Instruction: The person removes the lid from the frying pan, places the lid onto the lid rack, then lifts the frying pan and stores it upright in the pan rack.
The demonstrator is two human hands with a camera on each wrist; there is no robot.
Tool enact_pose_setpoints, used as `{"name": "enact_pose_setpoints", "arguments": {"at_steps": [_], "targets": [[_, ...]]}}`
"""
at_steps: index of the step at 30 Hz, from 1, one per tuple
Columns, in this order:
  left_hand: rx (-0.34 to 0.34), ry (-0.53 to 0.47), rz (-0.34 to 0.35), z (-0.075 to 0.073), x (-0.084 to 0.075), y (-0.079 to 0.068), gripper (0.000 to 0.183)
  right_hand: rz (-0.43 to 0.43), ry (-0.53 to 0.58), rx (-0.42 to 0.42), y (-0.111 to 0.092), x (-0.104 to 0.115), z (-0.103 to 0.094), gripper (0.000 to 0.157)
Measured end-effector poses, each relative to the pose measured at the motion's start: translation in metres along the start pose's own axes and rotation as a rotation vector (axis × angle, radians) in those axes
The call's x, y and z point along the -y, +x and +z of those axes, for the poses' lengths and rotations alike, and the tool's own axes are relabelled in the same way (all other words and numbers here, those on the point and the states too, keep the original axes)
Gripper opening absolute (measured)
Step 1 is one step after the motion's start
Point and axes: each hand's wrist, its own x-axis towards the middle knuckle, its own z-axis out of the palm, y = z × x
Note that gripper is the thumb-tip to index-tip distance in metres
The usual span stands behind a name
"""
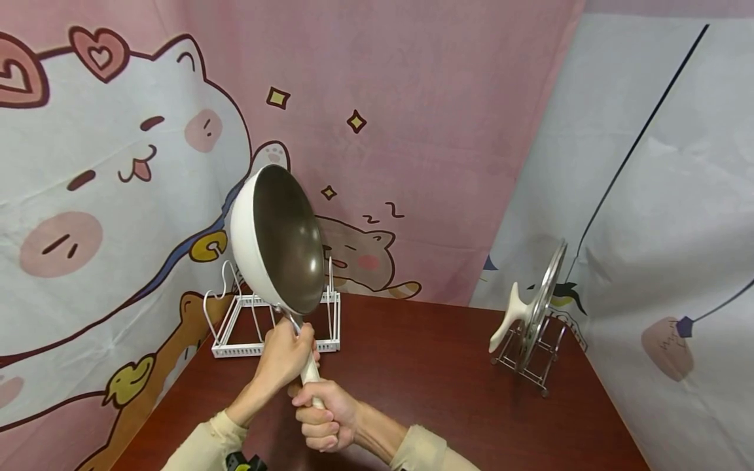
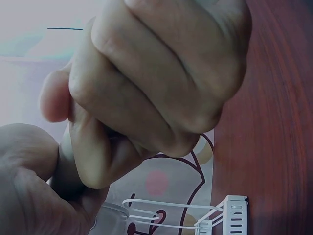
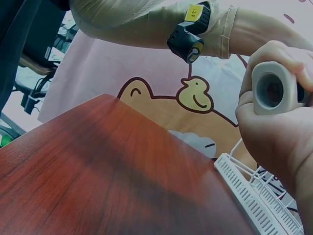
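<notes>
A deep wok with a white outside and a dark inside is raised and tilted, its bowl up and its handle pointing down toward me. My left hand grips the handle near the bowl. Lower down, my right hand wraps its fingers round the handle's end. The right wrist view shows the hollow end of the pale handle sticking out of the right fist. Behind the wok, partly hidden by it, a white wire rack stands on the table.
On the right of the brown table, a metal stand holds a glass lid upright, its cream knob facing left. Patterned cloth hangs round the table's back and sides.
</notes>
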Motion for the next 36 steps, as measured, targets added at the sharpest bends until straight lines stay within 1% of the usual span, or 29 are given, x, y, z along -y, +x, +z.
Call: {"name": "enact_pose_setpoints", "arguments": {"at_steps": [3,12,18,29,36], "targets": [[0.002,0.006,-0.004,0.001,0.001,0.000,0.027,0.007,-0.006,-0.003,0.000,-0.001,-0.001,0.059],[0.022,0.017,-0.005,0.001,0.005,0.000,0.020,0.013,0.015,-0.005,0.002,-0.005,-0.001,0.061],[0.029,0.045,0.003,0.001,0.005,0.000,0.022,0.004,0.031,-0.002,0.004,-0.008,-0.001,0.062],[0.041,0.059,0.004,0.003,0.007,0.003,0.022,0.007,0.047,-0.002,0.005,-0.009,-0.002,0.064],[0.052,0.064,-0.001,0.004,0.010,0.003,0.027,0.012,0.059,0.012,0.006,-0.011,-0.003,0.064]]}}
